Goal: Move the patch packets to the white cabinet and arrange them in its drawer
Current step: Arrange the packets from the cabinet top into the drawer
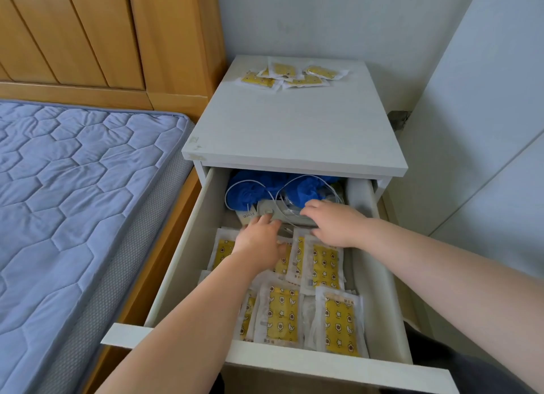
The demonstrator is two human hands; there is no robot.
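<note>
The white cabinet (294,134) stands beside the bed with its top drawer (323,364) pulled out. Several white packets with yellow patterned patches (323,264) lie in rows across the drawer's front half. Several more patch packets (290,75) lie scattered at the back of the cabinet top. My left hand (259,237) reaches in palm down over the packets, its fingers stretched onto a grey case (269,209) at the drawer's back. My right hand (334,223) is cupped over the case's right end, fingers on its far side and thumb on the near side.
Blue cloth (247,192) and a thin white cable (294,181) fill the drawer's back under the cabinet top. A bed with a blue quilted mattress (73,187) and a wooden headboard (103,34) is on the left. White walls close in behind and to the right.
</note>
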